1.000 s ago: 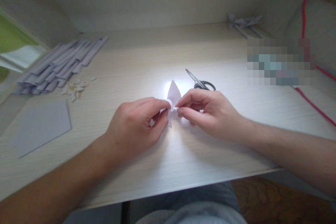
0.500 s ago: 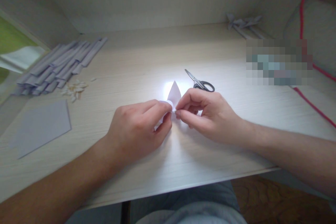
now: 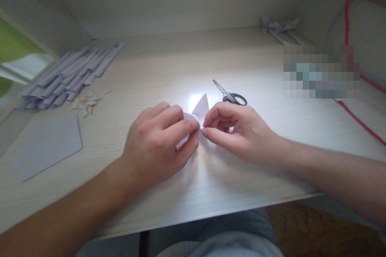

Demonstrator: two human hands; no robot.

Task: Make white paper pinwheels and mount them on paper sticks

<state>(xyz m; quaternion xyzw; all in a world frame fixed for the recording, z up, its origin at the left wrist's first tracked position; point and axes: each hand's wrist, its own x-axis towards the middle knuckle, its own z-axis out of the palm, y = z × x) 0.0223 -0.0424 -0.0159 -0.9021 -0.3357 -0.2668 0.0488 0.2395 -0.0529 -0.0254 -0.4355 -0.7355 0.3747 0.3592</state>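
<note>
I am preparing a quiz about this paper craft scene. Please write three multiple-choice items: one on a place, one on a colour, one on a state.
1. Where do the scissors lie?
A. on the table behind the right hand
B. on the stack of folded paper strips
C. on the flat grey sheet

2. What colour is the cord at the right side?
A. blue
B. red
C. yellow

3. How is the small folded paper piece held?
A. it lies alone on the table
B. only the left hand holds it
C. both hands pinch it

Answers:
1. A: they rest on the table, just beyond the right hand.
2. B: the cord shows clearly red.
3. C: fingertips of the left hand and the right hand meet on it.
</note>
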